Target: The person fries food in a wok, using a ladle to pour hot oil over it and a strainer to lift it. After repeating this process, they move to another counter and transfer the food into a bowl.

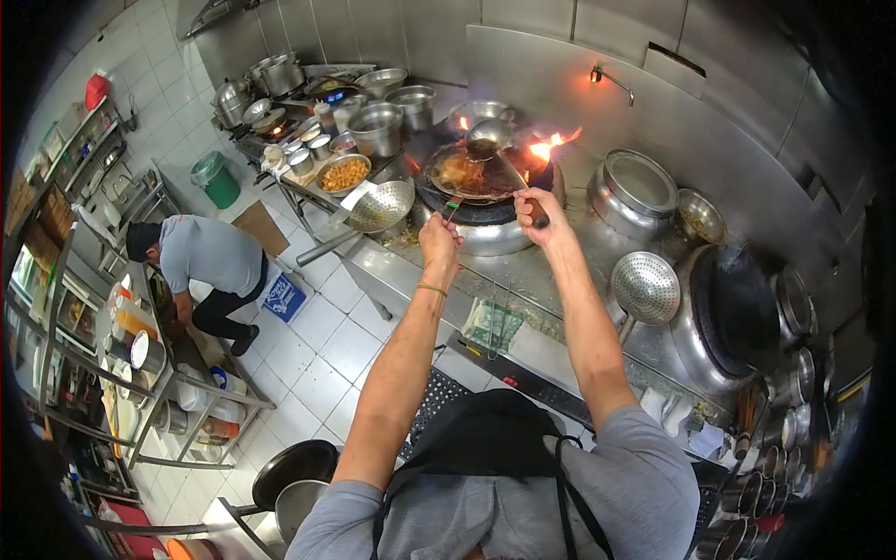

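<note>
Presently, at the cooking range: one wok (471,175) on a lit burner, holding browned food, with flame (551,145) licking up at its far right rim. Right hand (539,209), closed around the dark handle of a ladle (485,138) whose bowl sits over the wok's far side. Left hand (439,235), fingers pinched together at the wok's near rim, apparently on a cloth or rim handle; the exact grip cannot be told. Beside the wok, left: a perforated skimmer (381,206) resting on the steel bench (392,266), and a bowl of fried pieces (343,174). Right: a second skimmer (646,287) and an empty dark wok (742,308). Background: a co-worker (201,257) in a grey shirt bent over a rack. Handling note, as judgement: the ladle is best kept low and moving across the pan base, the left hand steadying the rim well clear of the flame, so the food turns evenly without scorching.
</note>
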The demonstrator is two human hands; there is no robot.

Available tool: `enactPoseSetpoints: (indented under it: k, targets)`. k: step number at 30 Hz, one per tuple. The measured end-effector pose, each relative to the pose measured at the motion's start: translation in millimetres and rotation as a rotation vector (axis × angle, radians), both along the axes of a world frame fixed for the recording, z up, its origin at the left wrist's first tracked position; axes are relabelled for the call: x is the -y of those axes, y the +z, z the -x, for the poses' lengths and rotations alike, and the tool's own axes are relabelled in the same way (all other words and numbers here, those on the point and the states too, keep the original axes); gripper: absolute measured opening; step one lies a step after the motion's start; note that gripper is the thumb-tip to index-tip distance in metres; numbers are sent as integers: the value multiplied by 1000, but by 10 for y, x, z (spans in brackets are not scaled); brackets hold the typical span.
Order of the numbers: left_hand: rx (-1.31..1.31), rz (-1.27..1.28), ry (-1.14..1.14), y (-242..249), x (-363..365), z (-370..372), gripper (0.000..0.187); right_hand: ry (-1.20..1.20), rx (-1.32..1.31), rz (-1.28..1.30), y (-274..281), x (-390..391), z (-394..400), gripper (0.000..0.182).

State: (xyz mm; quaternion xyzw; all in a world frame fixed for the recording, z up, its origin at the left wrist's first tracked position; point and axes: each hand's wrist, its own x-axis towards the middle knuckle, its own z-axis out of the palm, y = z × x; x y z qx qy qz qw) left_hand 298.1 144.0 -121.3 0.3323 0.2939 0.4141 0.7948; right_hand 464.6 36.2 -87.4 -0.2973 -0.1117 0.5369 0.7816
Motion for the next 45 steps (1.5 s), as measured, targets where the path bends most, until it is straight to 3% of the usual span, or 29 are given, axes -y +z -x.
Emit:
enactPoseSetpoints:
  k: [11,13,16,20,23,25,26,28,35,45]
  targets:
    - [17,7,3,9,-9,9,22,-87,435,228,103,-23,198,6]
    - [19,11,7,9,-8,5,23,-154,737,337,19,-29,191,6]
    - [14,27,6,32,4,13,23,-265,867,445,-96,-50,210,7]
    - [7,13,12,6,-3,3,24,-316,876,476,-223,-17,179,9]
    - [7,8,12,-21,-2,-18,24,-241,715,512,-187,79,177,8]
    - [5,-3,8,-41,-4,-22,25,-209,366,408,-168,119,174,6]
    - [-1,0,5,-47,-7,-28,25,-213,365,408,-199,118,136,6]
    - [-6,3,0,-60,-12,-48,25,-156,44,148,-266,95,22,7]
    - [-6,20,-13,-93,-32,-48,25,-49,-28,53,-107,59,-27,7]
    - [21,30,-32,-118,-63,-55,24,-68,220,151,97,-92,149,7]
